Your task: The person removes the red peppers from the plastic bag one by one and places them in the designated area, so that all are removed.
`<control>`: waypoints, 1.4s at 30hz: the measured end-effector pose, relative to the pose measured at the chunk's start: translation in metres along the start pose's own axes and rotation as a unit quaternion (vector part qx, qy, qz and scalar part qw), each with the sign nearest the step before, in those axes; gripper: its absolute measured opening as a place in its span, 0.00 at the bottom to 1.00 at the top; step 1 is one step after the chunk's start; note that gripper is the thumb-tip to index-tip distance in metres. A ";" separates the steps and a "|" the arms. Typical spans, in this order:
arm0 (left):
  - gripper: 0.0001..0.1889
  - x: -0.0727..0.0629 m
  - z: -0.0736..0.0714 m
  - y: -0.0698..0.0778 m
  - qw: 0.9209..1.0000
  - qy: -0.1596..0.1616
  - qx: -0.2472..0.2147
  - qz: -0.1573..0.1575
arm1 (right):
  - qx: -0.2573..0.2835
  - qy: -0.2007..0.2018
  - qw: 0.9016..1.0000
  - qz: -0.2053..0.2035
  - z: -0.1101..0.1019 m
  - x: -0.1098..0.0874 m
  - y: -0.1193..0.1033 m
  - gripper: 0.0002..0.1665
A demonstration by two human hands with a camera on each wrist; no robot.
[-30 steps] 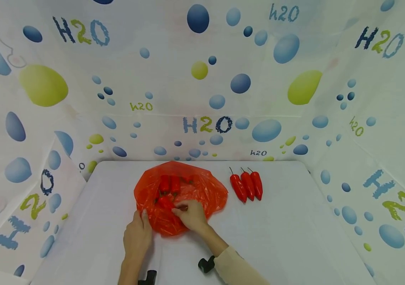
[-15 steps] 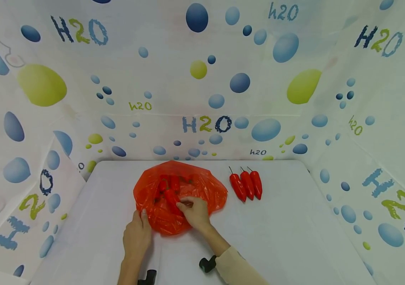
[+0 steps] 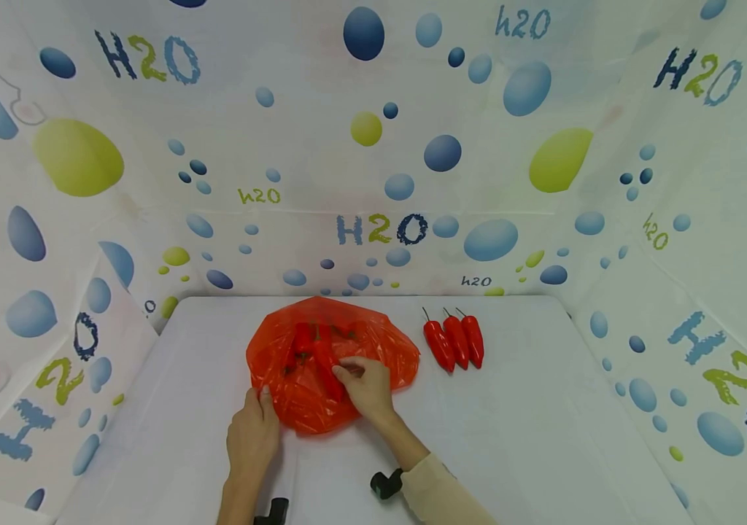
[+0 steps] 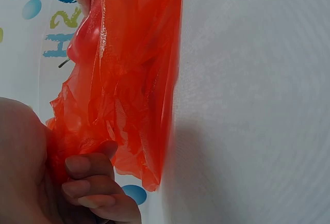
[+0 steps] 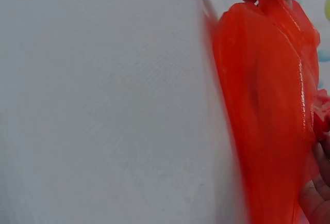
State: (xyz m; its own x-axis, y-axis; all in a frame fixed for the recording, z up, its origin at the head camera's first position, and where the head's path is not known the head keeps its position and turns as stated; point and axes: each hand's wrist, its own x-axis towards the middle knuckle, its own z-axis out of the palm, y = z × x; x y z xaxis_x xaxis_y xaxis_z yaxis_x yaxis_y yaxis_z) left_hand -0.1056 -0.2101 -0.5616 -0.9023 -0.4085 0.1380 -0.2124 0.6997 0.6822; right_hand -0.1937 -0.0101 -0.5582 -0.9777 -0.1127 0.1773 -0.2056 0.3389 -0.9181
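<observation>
A translucent red plastic bag [image 3: 386, 343] lies spread on the table with several red chili peppers [image 3: 303, 337] inside its open mouth. My left hand [image 3: 253, 435] grips the bag's near left edge; in the left wrist view its curled fingers [image 4: 95, 185] hold bunched plastic. Over the bag, my right hand [image 3: 365, 386] pinches a chili pepper [image 3: 326, 364] whose stem points toward the back. That pepper [image 4: 85, 41] shows above the bag's edge in the left wrist view. At the right border of the right wrist view, the right hand [image 5: 317, 188] is partly cut off.
Three red chili peppers [image 3: 456, 343] lie side by side to the right of the bag, stems toward the back. The table [image 3: 511, 437] has a white cover. Behind and at both sides stand white sheets [image 3: 308, 146] printed with bubbles and "H2O".
The pinched pepper has swung from lying slantwise, stem to the left, to pointing its stem backward. My right hand has shifted slightly right and back; the left hand keeps its place.
</observation>
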 end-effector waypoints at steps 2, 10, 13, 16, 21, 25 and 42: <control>0.19 0.000 0.000 0.001 1.000 0.002 -0.001 0.001 | -0.001 0.004 1.000 0.005 -0.002 0.000 -0.001 0.12; 0.19 -0.001 0.001 0.000 1.000 0.008 0.002 0.001 | -0.008 0.032 0.999 0.006 -0.011 0.002 -0.002 0.12; 0.19 0.000 0.002 -0.002 1.000 0.013 0.000 0.004 | -0.005 0.037 0.999 0.012 -0.013 0.002 -0.001 0.13; 0.20 0.001 0.003 -0.003 1.000 0.014 0.001 0.006 | 0.007 0.041 0.999 0.015 -0.016 0.002 0.001 0.13; 0.20 0.001 0.005 -0.005 1.000 0.012 0.001 0.007 | 0.020 0.049 0.998 0.020 -0.020 0.002 0.002 0.13; 0.20 0.001 0.005 -0.005 1.000 0.013 0.001 0.007 | 0.021 0.052 0.998 0.025 -0.023 0.002 0.004 0.13; 0.20 0.002 0.006 -0.005 1.000 0.014 0.003 0.007 | 0.028 0.073 0.995 0.064 -0.037 0.002 0.010 0.15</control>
State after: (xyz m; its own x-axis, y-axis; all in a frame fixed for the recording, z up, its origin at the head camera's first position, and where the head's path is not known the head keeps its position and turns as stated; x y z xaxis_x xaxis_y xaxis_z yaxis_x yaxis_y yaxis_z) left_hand -0.1086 -0.2114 -0.5688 -0.8947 -0.4141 0.1673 -0.2020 0.7093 0.6754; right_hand -0.1992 0.0281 -0.5539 -0.9924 0.0667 0.1030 -0.0797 0.2885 -0.9542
